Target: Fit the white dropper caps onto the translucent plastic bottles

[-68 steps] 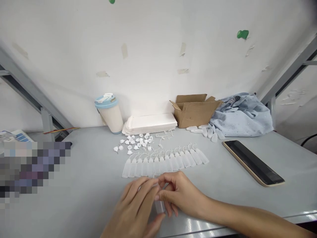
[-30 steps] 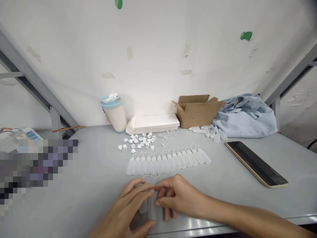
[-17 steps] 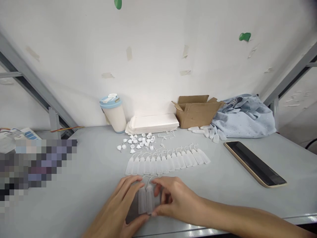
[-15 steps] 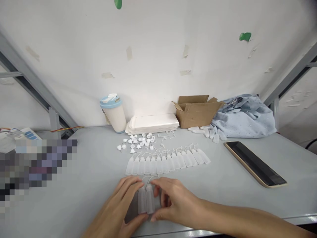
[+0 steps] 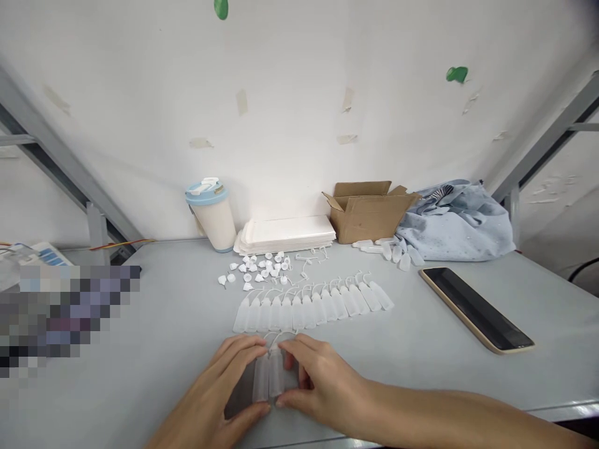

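Two small translucent squeeze bottles lie side by side near the table's front, a left bottle (image 5: pixel 261 380) and a right bottle (image 5: pixel 276 375), each with a thin bent tube at its top. My left hand (image 5: pixel 224 380) is closed around the left one, fingertips at its neck and thumb by its base. On the other side, my right hand (image 5: pixel 318 380) closes on the right one, index finger near its top and thumb at its lower end. Just beyond my hands lies a row of similar bottles with bent tubes (image 5: pixel 306 310).
Behind the row are loose white caps (image 5: pixel 262 269) and small tubes (image 5: pixel 304 271). Farther back stand a cup (image 5: pixel 213 215), stacked white cards (image 5: pixel 287 234), a cardboard box (image 5: pixel 369 215) and a blue cloth (image 5: pixel 458 224). Several loose bottles (image 5: pixel 396 252) and a phone (image 5: pixel 475 308) lie right.
Both hands and the two bottles have shifted slightly left. My right thumb has come in against the right bottle's lower end. The whole view has also drifted a little.
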Motion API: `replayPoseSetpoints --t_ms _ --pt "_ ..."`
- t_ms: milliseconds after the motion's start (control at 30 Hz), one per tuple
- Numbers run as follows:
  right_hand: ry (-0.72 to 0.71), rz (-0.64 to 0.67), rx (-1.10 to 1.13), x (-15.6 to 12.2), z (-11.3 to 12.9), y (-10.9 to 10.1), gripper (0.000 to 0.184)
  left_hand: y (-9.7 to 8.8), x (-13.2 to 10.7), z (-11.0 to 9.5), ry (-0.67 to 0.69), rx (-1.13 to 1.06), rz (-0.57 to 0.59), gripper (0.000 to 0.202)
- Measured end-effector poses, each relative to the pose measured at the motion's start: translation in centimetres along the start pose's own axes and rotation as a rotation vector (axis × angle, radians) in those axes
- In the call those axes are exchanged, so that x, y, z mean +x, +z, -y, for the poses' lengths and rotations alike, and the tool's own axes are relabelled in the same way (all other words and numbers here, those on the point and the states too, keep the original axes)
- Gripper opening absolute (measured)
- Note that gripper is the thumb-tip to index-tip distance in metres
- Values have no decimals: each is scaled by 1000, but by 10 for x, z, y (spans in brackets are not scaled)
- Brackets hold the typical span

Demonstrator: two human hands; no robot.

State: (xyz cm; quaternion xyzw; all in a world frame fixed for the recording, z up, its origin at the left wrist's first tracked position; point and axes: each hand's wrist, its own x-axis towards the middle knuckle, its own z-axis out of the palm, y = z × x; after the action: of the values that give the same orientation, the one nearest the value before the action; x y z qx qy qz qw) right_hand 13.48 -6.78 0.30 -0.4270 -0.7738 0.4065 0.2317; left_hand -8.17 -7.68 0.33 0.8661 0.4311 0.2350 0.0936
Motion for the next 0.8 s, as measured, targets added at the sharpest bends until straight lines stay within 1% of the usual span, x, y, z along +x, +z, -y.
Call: replayPoseSetpoints --t_ms 167,300,367,433,500,533,600,667,700,767,800 --pt "-9 0 26 1 -3 -1 38 1 -2 2 -5 -4 8 52" --pt "-50 21 53 0 0 -6 38 -3 -1 -1 8 8 32 57" --pt "-76 35 61 0 3 -11 38 -8 6 -4 1 11 40 53" --pt "-109 21 56 2 5 -20 36 -14 22 -5 -3 -1 43 41" --pt "-144 -64 30 6 2 -34 35 -19 46 -4 12 -11 15 26" --pt "-159 -139 13 9 -1 -43 34 -21 60 -1 -2 7 10 23" --pt "-172 -322 -82 16 -11 -65 25 -22 90 6 -20 75 29 23" --pt "-165 -496 -180 21 -25 -92 21 -20 117 15 -65 165 97 24" --pt "-166 -581 -238 23 -32 -107 20 -18 129 19 -86 211 152 24" --pt "-151 -731 -370 25 -46 -135 17 -13 147 25 -106 296 242 23" --pt "-128 -787 -422 24 -53 -148 16 -10 153 27 -106 313 262 22"
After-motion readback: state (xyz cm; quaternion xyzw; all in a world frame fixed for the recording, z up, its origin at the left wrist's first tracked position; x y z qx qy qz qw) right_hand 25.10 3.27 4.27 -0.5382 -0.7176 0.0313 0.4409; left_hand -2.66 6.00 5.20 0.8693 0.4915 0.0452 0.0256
